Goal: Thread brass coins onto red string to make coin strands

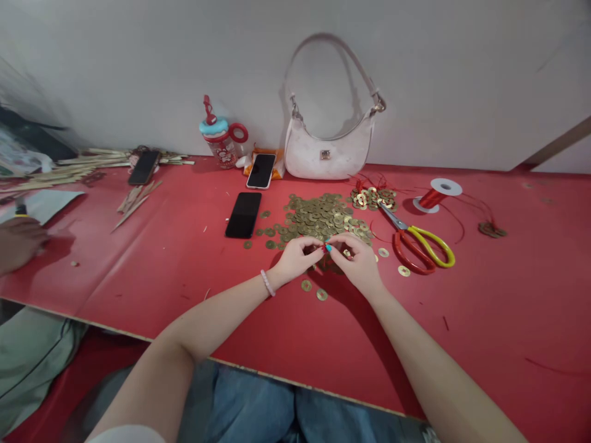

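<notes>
My left hand (302,255) and my right hand (357,261) meet over the near edge of a heap of brass coins with holes (318,215). Thumb and fingers are pinched together on both hands, tip against tip. A small spot of red shows at the painted nails, but what lies between the fingertips is too small to make out. Several loose coins (322,295) lie in front of the hands and to the right. Beyond the heap sits a bunch of coins tied with red cord (373,198). Scissors with red and yellow handles (418,246) rest right of my right hand.
A spool of red cord (436,195) and a small coin bundle (492,230) lie at the right. Two phones, one black (243,215), are left of the heap. A pale handbag (327,147) and a cup (221,141) stand behind. Another person's hand (21,243) is far left.
</notes>
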